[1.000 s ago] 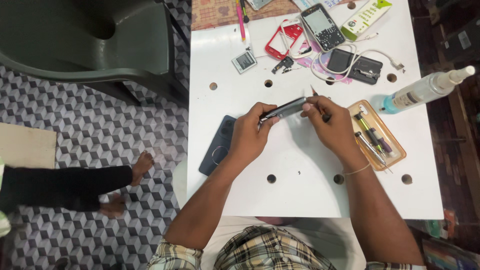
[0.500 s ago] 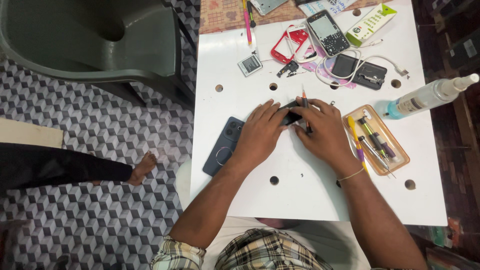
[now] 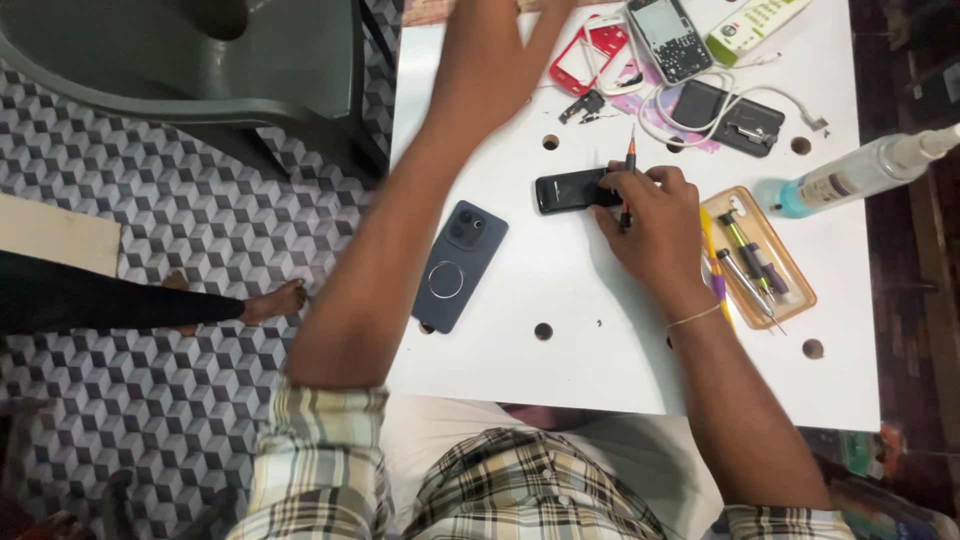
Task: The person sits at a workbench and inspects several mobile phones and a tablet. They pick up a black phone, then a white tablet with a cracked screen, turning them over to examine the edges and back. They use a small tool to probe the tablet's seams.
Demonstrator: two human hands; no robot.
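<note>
Right hand (image 3: 655,225) is clamped on a small black phone (image 3: 568,190) at mid-table (image 3: 600,340), with a thin screwdriver (image 3: 628,175) pinched upright in the same grip, tip down against the phone's end. Left hand (image 3: 490,50) stretches to the far edge, fingers spread, holding nothing. A dark smartphone (image 3: 458,265) lies face down beside the left forearm. Just right of the working hand, an orange tray (image 3: 795,300) holds several slim tools. Beyond it lies a clear spray bottle (image 3: 860,172). At the far side sit a red phone frame (image 3: 590,55), a keypad phone (image 3: 668,38) and white cable (image 3: 760,95) over black parts.
</note>
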